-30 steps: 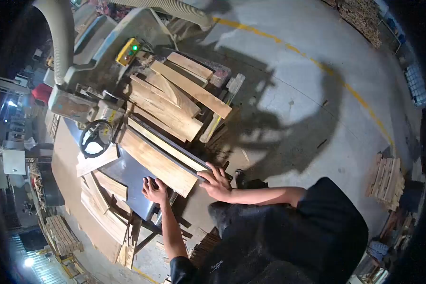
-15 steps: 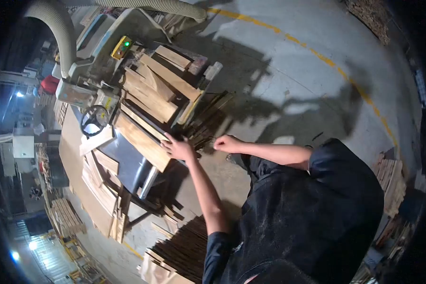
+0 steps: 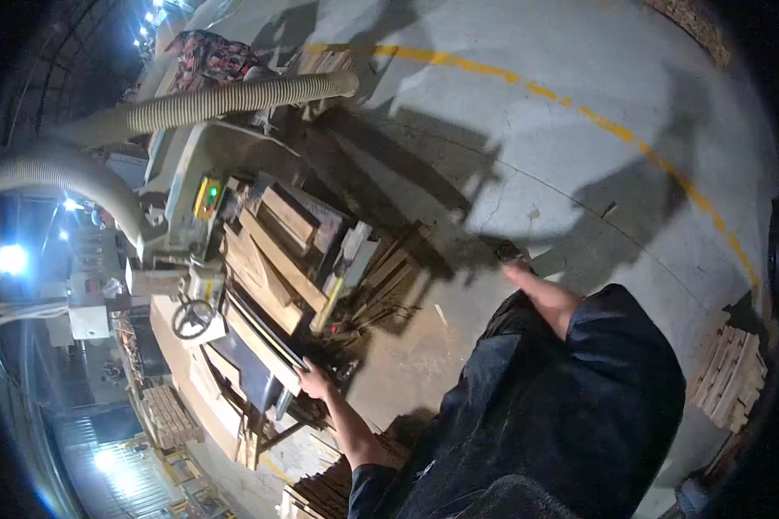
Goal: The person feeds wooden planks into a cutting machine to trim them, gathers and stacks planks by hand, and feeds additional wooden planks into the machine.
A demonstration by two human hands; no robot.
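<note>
My left hand (image 3: pixel 314 381) is at the near end of a long, pale wooden board (image 3: pixel 264 348), its fingers closed on the board's edge. The board lies along the dark metal bed of a woodworking machine, beside a black edge strip. My right hand (image 3: pixel 518 272) hangs away from the machine, over the floor. Its fingers are small and unclear against a dark shape, perhaps a shoe, so their pose does not show. Several loose boards (image 3: pixel 264 272) lie on the machine's top, and a black handwheel (image 3: pixel 193 318) sits at its side.
A control box (image 3: pixel 208 197) with a green light stands on the machine. A ribbed hose (image 3: pixel 234 99) runs above it. Wood offcuts (image 3: pixel 389 277) lie by its right side. Stacked slats (image 3: pixel 731 376) stand at far right. A yellow line (image 3: pixel 610 127) crosses the floor.
The view has turned, and the machine sits lower in it. My left hand has gone from lying over the boards to the board's end. My right hand has swung away from the machine.
</note>
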